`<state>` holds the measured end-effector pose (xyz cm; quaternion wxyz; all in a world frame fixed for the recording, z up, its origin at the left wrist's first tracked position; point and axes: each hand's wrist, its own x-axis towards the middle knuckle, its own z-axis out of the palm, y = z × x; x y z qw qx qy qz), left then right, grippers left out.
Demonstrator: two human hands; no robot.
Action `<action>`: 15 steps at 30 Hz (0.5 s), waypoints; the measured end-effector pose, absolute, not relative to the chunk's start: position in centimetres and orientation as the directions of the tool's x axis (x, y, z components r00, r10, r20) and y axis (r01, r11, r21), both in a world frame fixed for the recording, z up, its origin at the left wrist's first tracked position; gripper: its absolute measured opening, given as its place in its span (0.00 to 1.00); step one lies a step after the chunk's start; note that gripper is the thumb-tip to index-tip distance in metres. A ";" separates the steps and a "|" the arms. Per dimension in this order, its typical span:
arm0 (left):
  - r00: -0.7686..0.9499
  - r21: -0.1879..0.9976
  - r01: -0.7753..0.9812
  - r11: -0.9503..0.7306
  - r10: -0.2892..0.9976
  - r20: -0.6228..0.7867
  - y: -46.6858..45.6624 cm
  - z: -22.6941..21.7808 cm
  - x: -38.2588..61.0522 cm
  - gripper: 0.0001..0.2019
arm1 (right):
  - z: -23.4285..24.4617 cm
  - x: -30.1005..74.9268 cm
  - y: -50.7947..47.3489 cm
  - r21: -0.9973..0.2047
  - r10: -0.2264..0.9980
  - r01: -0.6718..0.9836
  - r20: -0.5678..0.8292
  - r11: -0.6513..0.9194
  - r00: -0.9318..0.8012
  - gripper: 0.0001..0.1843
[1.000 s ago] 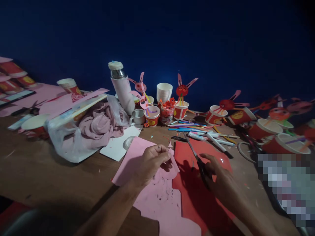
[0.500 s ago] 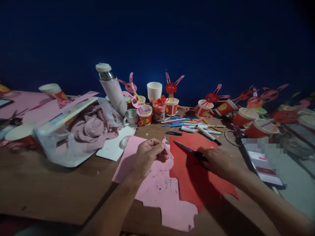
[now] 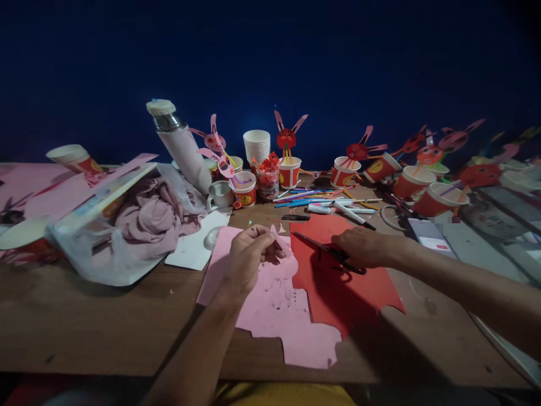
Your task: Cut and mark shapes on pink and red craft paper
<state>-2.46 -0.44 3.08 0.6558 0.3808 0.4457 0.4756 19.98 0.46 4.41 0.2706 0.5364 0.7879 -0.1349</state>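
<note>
My left hand is closed in a pinch on a small piece of pink paper, its tip sticking up past the fingers. Beneath that hand lies a larger pink sheet with cut, ragged edges and dark marks. A pair of dark-handled scissors rests over the red paper, blades pointing left toward the pink piece. My right hand hovers over the scissors' handles, fingers stretched out and close to them; the handle loops show below the hand, with no fingers visibly through them.
Behind the papers lie markers and coloured sticks. Paper cups with rabbit figures line the back. To the left stand a leaning thermos, a metal mug and a plastic bag with cloth; a phone lies right.
The view has shifted slightly. My right hand has loosened from the scissors, whose handle loops now show below it. My left hand still pinches the pink piece.
</note>
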 end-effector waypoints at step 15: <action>0.147 0.913 -0.314 0.260 0.964 -0.224 -0.5 3.2 -2.4 0.08 | 5.0 18.6 0.1 0.046 0.824 0.923 -0.468 0.382 -0.318 0.18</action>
